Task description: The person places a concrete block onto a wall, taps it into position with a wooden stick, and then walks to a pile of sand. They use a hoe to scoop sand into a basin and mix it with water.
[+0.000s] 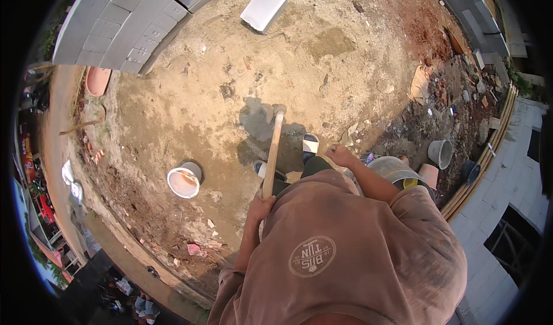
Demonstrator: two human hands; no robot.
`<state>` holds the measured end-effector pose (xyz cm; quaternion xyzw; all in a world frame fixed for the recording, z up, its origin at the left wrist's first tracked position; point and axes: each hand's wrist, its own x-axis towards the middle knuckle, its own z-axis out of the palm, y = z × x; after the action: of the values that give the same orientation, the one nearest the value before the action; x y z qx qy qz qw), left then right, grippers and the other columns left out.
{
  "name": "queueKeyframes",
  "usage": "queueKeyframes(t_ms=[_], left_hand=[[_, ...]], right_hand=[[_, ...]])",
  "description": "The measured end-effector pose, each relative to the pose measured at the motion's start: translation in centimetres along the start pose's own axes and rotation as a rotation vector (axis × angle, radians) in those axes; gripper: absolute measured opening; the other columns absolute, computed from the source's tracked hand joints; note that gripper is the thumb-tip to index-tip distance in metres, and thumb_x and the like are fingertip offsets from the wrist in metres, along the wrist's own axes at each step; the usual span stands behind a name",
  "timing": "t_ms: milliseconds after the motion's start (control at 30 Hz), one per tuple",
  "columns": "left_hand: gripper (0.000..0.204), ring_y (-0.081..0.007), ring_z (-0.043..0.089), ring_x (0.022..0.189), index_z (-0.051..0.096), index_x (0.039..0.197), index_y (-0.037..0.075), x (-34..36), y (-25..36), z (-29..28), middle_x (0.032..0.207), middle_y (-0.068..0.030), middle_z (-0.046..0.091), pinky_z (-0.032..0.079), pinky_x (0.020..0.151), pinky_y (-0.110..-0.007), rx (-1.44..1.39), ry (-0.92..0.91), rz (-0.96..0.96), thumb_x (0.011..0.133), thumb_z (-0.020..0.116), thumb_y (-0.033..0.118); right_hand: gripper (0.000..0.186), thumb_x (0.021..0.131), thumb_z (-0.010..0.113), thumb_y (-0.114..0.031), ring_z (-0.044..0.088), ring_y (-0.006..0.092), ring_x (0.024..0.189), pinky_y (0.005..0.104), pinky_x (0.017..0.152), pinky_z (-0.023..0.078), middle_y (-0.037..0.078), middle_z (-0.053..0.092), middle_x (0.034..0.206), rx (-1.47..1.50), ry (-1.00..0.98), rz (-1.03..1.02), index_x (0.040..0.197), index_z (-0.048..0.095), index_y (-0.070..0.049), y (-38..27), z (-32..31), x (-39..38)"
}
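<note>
Presently we grip a long wooden handle (273, 158) in our left hand (260, 208), its far end out over the middle of the dirt ground (173, 118). Our right hand (341, 156) is loosely curled; we cannot tell whether it holds anything. We see a white bucket (174, 180) toward the ground's left edge and a pale block (264, 9) near its far edge.

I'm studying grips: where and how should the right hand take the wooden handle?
Probably mid-shaft on the wooden handle, beyond the left hand, wrapping from the right: that stretch is straight, slim and uncovered, and the right hand is on that side.
</note>
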<state>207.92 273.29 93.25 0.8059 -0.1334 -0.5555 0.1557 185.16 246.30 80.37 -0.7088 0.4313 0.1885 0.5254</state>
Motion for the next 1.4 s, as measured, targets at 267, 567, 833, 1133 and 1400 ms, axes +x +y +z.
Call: queueKeyframes(t_ms=[267,567,833,1133,1400], left_hand=[[0.065,-0.0395,0.055,0.109,0.044,0.13,0.002,4.3,8.1,-10.6,0.113,-0.027,0.058,0.043,0.092,-0.041,0.13,-0.156,0.188,0.079,0.058,0.041],[0.061,-0.0373,0.057,0.105,0.046,0.13,0.007,7.8,11.5,-27.5,0.115,-0.0242,0.058,0.043,0.091,-0.041,0.274,-0.427,0.405,0.079,0.054,0.039],[0.067,-0.0359,0.056,0.107,0.043,0.134,0.01,8.8,6.8,-35.5,0.117,-0.0211,0.058,0.043,0.092,-0.04,0.092,-0.447,0.25,0.078,0.057,0.044],[0.075,-0.0381,0.055,0.109,0.03,0.14,0.008,13.0,8.9,-38.4,0.119,-0.0235,0.056,0.043,0.094,-0.04,0.029,-0.158,0.134,0.08,0.061,0.041],[0.076,-0.0391,0.057,0.105,0.028,0.14,0.008,23.5,17.3,-43.5,0.114,-0.025,0.058,0.045,0.091,-0.042,-0.049,0.003,0.146,0.079,0.062,0.036]], right_hand=[[0.06,0.086,0.053,-0.055,0.062,0.0193,0.075,0.0325,0.069,0.049,0.013,0.064,0.087,0.456,0.025,0.144,0.106,0.061,0.0,-15.5,-1.2,8.2],[0.035,0.081,0.064,-0.03,0.061,0.0256,0.073,0.0416,0.055,0.051,0.012,0.057,0.084,1.244,0.386,0.439,0.096,0.057,0.001,-20.5,4.1,18.5],[0.031,0.081,0.062,-0.02,0.06,0.0251,0.07,0.0408,0.056,0.053,0.013,0.057,0.085,0.865,0.316,0.489,0.098,0.053,0.004,-30.2,8.2,24.0],[0.031,0.075,0.065,-0.007,0.056,0.017,0.071,0.0322,0.062,0.046,0.01,0.058,0.085,0.789,0.363,0.059,0.1,0.052,0.006,-42.2,3.9,37.2],[0.033,0.076,0.063,-0.012,0.056,0.0196,0.056,0.0335,0.049,0.047,0.012,0.056,0.076,0.959,0.365,0.111,0.098,0.048,0.008,-53.9,-4.3,50.8]])
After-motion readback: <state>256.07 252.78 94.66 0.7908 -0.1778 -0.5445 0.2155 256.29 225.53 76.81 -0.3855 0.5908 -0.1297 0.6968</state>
